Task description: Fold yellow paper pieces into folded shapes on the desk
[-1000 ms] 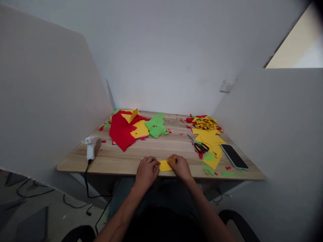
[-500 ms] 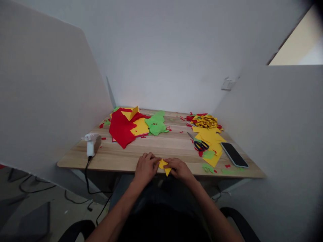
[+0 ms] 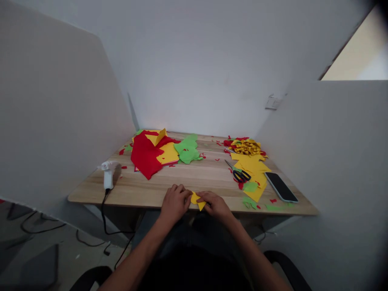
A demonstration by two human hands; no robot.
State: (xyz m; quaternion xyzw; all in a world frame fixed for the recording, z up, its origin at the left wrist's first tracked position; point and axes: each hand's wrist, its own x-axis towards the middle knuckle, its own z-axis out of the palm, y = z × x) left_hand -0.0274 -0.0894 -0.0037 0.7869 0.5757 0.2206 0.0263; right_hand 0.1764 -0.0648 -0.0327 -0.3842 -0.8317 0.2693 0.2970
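At the table's front edge, a small folded yellow piece [image 3: 195, 198] is held between my two hands. My left hand [image 3: 176, 201] pinches its left side with thumb and fingers. On the other side, my right hand [image 3: 214, 203] grips the piece, and a pointed yellow tip sticks out below. The fingertips partly cover the piece, so its full shape is hidden.
A white glue gun [image 3: 108, 174] with a black cord stands at the left. Red sheets [image 3: 144, 155] and green sheets [image 3: 188, 150] lie behind. To the right are scissors [image 3: 241, 175], yellow sheets [image 3: 251, 165], a yellow pile [image 3: 247, 146] and a phone [image 3: 281, 187].
The yellow tip between my hands sits very slightly higher. Both hands keep nearly the same place and grip, and the view has shifted a little.
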